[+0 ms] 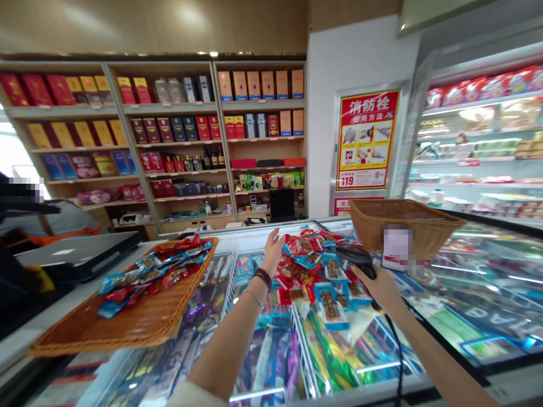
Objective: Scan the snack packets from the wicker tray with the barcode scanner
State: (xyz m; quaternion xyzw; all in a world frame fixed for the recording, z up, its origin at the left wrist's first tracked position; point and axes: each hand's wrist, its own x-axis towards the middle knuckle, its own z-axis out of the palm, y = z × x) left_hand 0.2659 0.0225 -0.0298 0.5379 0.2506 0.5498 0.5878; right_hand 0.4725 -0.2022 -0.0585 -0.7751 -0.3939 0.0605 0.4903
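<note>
A heap of small red and blue snack packets (297,265) lies on the glass top of a freezer (199,350). My left hand (274,246), with a dark beaded bracelet at the wrist, is at the heap's left edge, its fingers apart and holding nothing. On the right side of the heap, my right hand (373,280) grips a black handheld scanner (354,254) with a cable hanging down. A flat orange wicker tray (97,325) at the left holds more of the same packets.
An empty-looking brown wicker basket (407,234) stands behind my right hand. A black flat device (80,254) sits at the left. Shelves of boxes (182,104) line the back wall; a lit refrigerated display (475,164) is at the right.
</note>
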